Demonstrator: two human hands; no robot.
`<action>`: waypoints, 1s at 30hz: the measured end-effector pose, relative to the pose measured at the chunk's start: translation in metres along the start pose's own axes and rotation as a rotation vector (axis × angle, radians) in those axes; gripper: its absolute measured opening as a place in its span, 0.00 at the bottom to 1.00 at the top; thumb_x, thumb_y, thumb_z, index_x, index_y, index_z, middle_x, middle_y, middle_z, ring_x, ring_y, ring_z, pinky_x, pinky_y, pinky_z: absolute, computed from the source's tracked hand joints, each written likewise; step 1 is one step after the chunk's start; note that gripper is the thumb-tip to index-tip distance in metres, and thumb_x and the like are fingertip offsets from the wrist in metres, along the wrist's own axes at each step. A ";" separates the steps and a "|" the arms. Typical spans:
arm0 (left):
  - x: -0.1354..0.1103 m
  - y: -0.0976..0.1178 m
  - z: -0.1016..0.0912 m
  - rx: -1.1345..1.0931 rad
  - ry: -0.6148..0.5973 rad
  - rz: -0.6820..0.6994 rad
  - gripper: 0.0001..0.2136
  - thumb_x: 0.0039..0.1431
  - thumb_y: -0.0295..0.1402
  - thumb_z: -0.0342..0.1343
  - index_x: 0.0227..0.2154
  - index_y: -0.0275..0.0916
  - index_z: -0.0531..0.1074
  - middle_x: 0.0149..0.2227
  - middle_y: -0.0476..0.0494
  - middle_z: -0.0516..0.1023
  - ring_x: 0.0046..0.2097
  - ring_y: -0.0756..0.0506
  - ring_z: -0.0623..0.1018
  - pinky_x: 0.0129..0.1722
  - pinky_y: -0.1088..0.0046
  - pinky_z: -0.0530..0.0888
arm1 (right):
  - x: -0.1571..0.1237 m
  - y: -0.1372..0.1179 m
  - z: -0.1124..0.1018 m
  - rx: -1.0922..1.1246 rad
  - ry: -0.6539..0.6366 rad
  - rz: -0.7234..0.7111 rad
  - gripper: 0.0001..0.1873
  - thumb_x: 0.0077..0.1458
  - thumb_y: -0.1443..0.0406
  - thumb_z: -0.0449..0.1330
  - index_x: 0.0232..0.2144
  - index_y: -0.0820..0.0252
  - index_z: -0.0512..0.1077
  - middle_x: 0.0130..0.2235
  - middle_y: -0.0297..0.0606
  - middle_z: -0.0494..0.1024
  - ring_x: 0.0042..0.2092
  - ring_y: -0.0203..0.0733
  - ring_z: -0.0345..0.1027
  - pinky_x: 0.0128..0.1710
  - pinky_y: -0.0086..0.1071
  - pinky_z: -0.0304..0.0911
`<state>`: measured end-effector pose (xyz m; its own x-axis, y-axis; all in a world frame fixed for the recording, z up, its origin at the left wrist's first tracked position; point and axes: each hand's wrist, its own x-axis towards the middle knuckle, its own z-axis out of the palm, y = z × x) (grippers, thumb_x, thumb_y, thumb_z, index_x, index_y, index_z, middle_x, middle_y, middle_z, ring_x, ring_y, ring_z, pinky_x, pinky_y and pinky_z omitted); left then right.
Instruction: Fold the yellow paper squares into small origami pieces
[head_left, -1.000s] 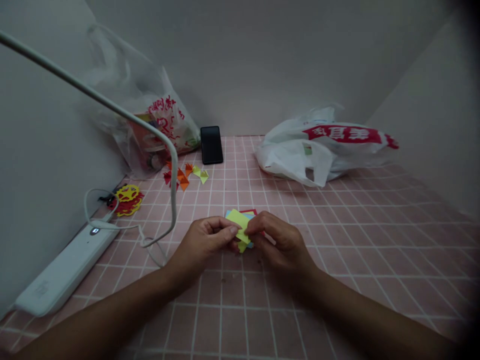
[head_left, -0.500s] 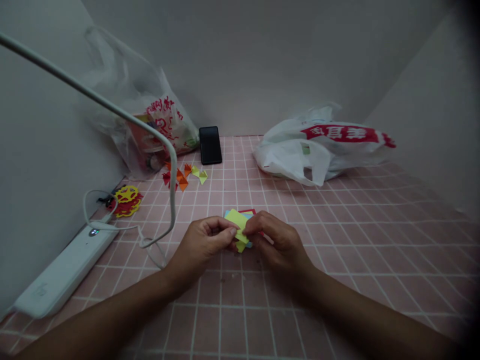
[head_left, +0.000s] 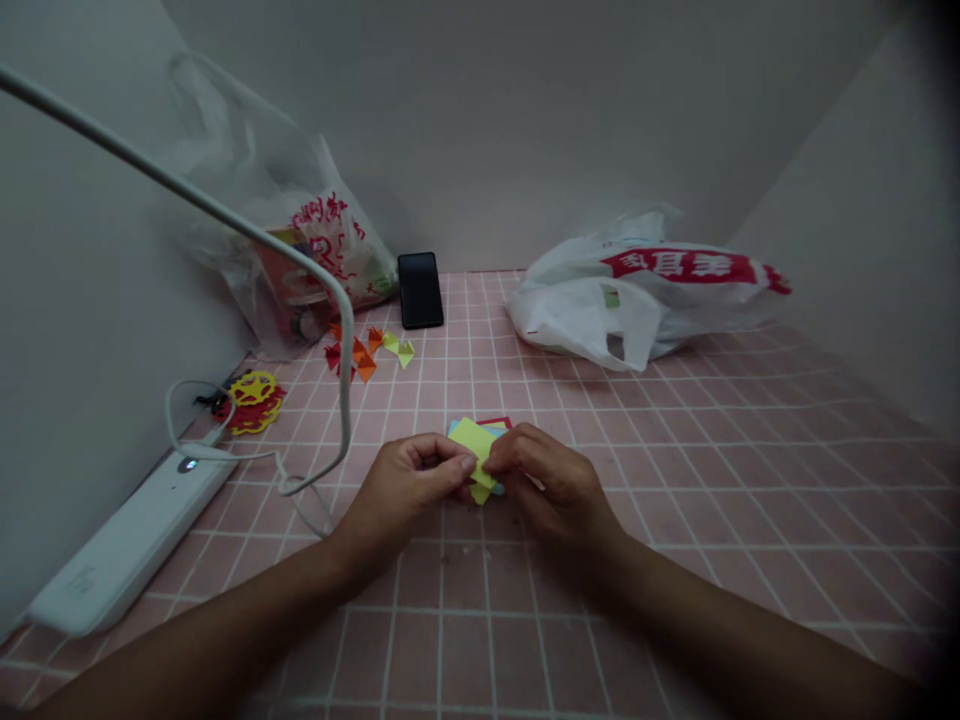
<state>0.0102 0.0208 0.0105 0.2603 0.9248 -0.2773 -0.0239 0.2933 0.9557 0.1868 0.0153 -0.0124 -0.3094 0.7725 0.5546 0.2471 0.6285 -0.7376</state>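
A piece of yellow paper [head_left: 475, 440] is pinched between both hands near the middle of the table, its lower part creased or folded. My left hand [head_left: 409, 480] grips its left edge with thumb and forefinger. On the other edge, my right hand [head_left: 559, 485] pinches with closed fingers; the fingertips hide part of the paper. Blue and red sheets [head_left: 495, 422] show behind and beneath it, mostly covered. Farther back on the left lie small folded paper shapes in orange [head_left: 364, 358], red and yellow [head_left: 399, 348].
A white power strip [head_left: 135, 540] with a looping white cable [head_left: 345, 380] lies left. Beside it are red and yellow cut-out shapes [head_left: 253, 400]. At the back stand a phone [head_left: 421, 290], a plastic bag [head_left: 330, 240] and a white bag [head_left: 585, 310] on the pink tiled surface.
Both hands stay in nearly the same place, still pinching the yellow paper. The right fingertips have shifted very slightly left.
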 end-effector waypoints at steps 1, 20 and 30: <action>0.000 -0.001 0.000 -0.008 -0.002 -0.002 0.08 0.50 0.35 0.64 0.26 0.35 0.76 0.24 0.48 0.78 0.27 0.50 0.74 0.32 0.74 0.71 | 0.000 0.000 0.000 0.001 0.000 -0.001 0.11 0.59 0.77 0.52 0.30 0.58 0.68 0.31 0.34 0.69 0.35 0.38 0.66 0.33 0.32 0.61; 0.001 -0.004 -0.001 -0.034 0.002 -0.022 0.07 0.50 0.35 0.64 0.25 0.35 0.77 0.23 0.49 0.77 0.27 0.51 0.74 0.32 0.75 0.71 | -0.001 0.000 0.002 -0.026 0.024 -0.021 0.11 0.60 0.75 0.52 0.30 0.57 0.69 0.32 0.37 0.71 0.35 0.39 0.67 0.33 0.33 0.63; 0.001 -0.004 0.001 -0.008 0.074 0.044 0.07 0.51 0.34 0.63 0.26 0.35 0.76 0.23 0.49 0.77 0.27 0.51 0.75 0.32 0.75 0.72 | 0.002 0.002 -0.002 0.033 0.006 0.111 0.08 0.61 0.73 0.53 0.36 0.58 0.70 0.35 0.36 0.73 0.36 0.39 0.68 0.36 0.33 0.62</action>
<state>0.0113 0.0208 0.0066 0.1866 0.9522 -0.2418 -0.0410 0.2535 0.9665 0.1882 0.0181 -0.0119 -0.2763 0.8377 0.4712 0.2492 0.5359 -0.8067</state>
